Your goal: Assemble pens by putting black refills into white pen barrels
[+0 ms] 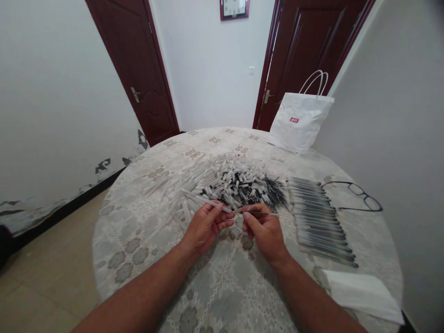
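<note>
My left hand (209, 224) pinches a translucent white pen barrel (203, 199) between thumb and fingers. Close by on the right, my right hand (262, 226) grips a thin black pen refill (261, 212), its tip pointing left at the barrel's near end. Whether the two touch, I cannot tell. Just beyond my hands lies a heap of parts: clear pen barrels (197, 173), short white caps (248, 172) and dark refills (275, 189). To the right, several assembled-looking pens (317, 217) lie side by side in a column.
Black-framed glasses (372, 202) rest at the table's right. A white paper bag (301, 120) with handles stands at the back right edge. Folded white paper or cloth (360, 291) lies at the front right. A patterned cloth covers the round table (138, 273).
</note>
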A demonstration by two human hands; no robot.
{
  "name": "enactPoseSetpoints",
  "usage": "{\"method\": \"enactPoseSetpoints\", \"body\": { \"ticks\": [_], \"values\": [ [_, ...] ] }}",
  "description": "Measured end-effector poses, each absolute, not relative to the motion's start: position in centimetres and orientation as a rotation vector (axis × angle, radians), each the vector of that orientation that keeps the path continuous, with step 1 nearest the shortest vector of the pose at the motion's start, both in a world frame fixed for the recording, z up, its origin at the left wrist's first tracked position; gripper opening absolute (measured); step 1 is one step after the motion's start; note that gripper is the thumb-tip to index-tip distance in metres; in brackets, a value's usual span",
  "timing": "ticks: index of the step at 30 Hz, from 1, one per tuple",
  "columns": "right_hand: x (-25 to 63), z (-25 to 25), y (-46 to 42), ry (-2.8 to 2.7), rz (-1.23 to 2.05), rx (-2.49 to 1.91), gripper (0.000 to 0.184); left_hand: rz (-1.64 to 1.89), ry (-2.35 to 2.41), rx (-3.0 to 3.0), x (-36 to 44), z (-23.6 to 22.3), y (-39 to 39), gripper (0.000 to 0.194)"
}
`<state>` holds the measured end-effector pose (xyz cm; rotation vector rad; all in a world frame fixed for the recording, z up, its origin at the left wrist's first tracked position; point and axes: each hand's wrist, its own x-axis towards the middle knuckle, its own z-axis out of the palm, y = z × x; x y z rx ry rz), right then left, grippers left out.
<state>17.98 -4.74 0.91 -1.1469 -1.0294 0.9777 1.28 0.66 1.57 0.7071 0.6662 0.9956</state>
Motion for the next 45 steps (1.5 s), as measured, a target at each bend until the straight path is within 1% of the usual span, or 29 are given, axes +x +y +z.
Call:
{"method": "enactPoseSetpoints", "body": {
  "ticks": [6, 12, 15, 17, 19, 21, 23, 25, 27, 31, 35, 39, 41, 43, 45],
  "values": [
    [17.3, 0.4, -4.8, -1.068, 0.945, -1.154, 0.019, 0.998, 0.647, 0.666, 1.2, 1.5, 0.7, 0.024],
    [17.3, 0.1, -4.6, -1.231, 0.701, -1.171, 0.011, 0.969, 0.603, 0.698, 1.0, 1.3, 0.9, 0.022],
    [17.2, 0.1, -4.5, -1.287, 0.62, -1.184, 0.011, 0.928, 0.556, 0.713, 1.1, 1.0, 0.8, 0.022],
    [17.2, -0.1, -4.5, -1.283, 0.659, -1.205, 0.014, 0.925, 0.541, 0.705, 1.2, 0.9, 0.7, 0.023],
    [17.3, -0.3, -4.6, -1.238, 0.788, -1.212, 0.021, 0.949, 0.532, 0.683, 1.2, 0.8, 0.8, 0.024],
    [17.4, -0.5, -4.7, -1.127, 0.93, -1.145, 0.033, 0.992, 0.532, 0.657, 1.1, 0.8, 1.0, 0.024],
    [17.7, -0.6, -4.7, -0.97, 0.997, -1.028, 0.038, 1.034, 0.545, 0.634, 0.9, 1.0, 1.2, 0.025],
    [18.0, -0.5, -4.6, -0.846, 0.973, -0.967, 0.038, 1.057, 0.559, 0.627, 0.9, 1.1, 1.4, 0.027],
    [18.3, -0.5, -4.4, -0.822, 0.917, -1.008, 0.038, 1.054, 0.567, 0.643, 0.9, 1.1, 1.4, 0.027],
    [17.7, -0.5, -4.5, -1.071, 0.85, -1.149, 0.045, 0.924, 0.565, 0.736, 1.7, 0.7, 0.2, 0.03],
    [16.4, -0.6, -4.8, -1.378, 0.7, -1.223, 0.045, 0.757, 0.524, 0.804, 2.3, 0.2, -1.1, 0.031],
    [16.9, -0.8, -4.2, -1.234, 0.767, -1.214, 0.05, 0.806, 0.537, 0.711, 2.0, 0.3, -0.6, 0.029],
    [18.1, -0.8, -3.7, -1.134, 0.691, -1.299, 0.047, 0.883, 0.539, 0.632, 1.5, 0.7, 0.2, 0.027],
    [19.5, -0.9, -3.1, -1.197, 0.47, -1.444, 0.036, 0.962, 0.527, 0.554, 0.9, 1.1, 1.1, 0.023],
    [20.6, -1.0, -2.6, -1.381, 0.234, -1.541, 0.026, 1.027, 0.517, 0.5, 0.3, 1.5, 1.9, 0.018]
  ]
}}
